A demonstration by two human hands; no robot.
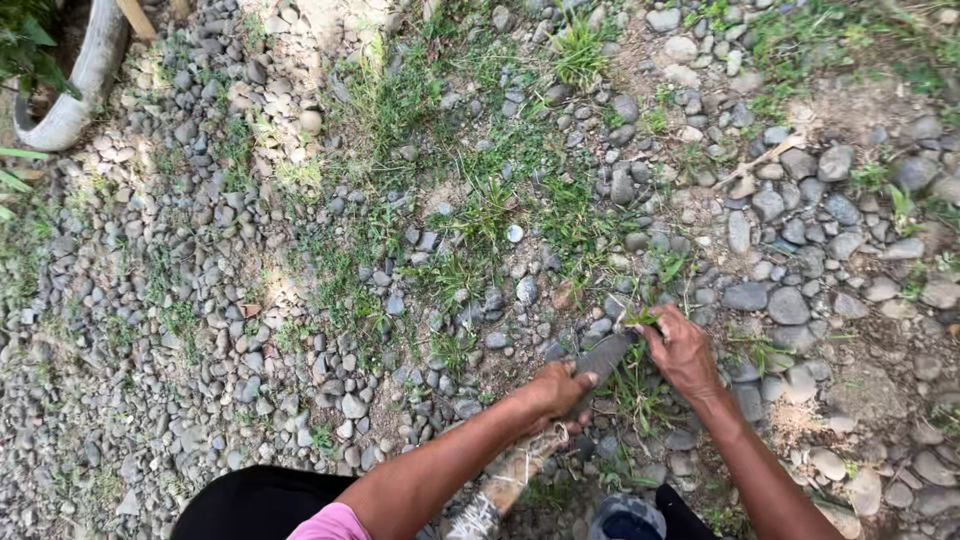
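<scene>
I am looking down at open ground of grey rounded river stones set in pale dry soil, with patches of thin green grass. Sunlight dapples it. A curved whitish pipe lies far left.

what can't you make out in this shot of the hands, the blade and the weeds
Head view only:
- Blade: its tip is hidden by grass and the right hand.
- Handle: its upper end is covered by the left hand; its lower end is cut off by the bottom edge.
- Grass tuft: the right hand's fingers hide how it is gripped.
- Pale curved object, top left: cut off by the edge, kind unclear.
</scene>
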